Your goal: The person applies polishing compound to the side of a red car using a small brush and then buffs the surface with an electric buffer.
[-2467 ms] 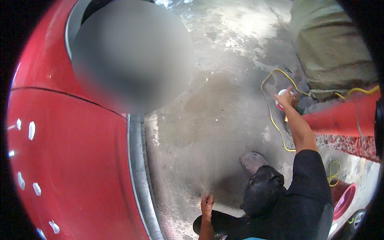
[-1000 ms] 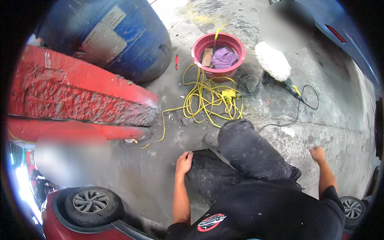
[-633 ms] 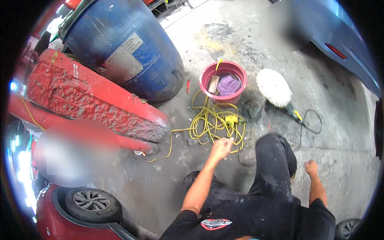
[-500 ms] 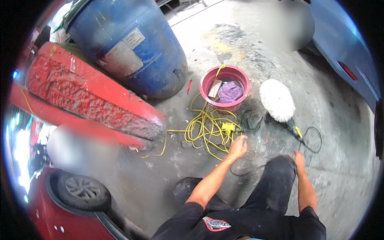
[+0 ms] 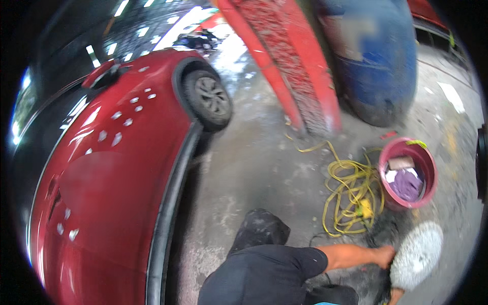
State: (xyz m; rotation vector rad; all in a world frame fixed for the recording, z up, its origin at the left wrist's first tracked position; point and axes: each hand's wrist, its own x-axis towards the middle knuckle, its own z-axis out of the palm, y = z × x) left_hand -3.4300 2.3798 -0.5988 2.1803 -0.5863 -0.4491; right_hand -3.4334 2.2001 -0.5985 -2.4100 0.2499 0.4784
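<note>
A polisher with a round, fluffy white pad is at the lower right, its pad facing up toward me. My left hand reaches to the near edge of the pad; its fingers are blurred and partly hidden there. Only a small part of my right hand shows below the pad, at the polisher's handle end, and it appears closed around it. The pad covers the handle and most of that hand. Beside my left arm, a loosely coiled yellow extension cord with a yellow socket block lies on the concrete floor.
A pink bucket holding a purple cloth and a tan block stands beyond the cord. Farther back are a blue barrel and a red, rough-faced pillar. A red car fills the left side.
My view has swung left, bringing the red car fully in. My hands have moved to the polisher from beside the yellow socket block and my knee. The pad now appears nearer to me.
</note>
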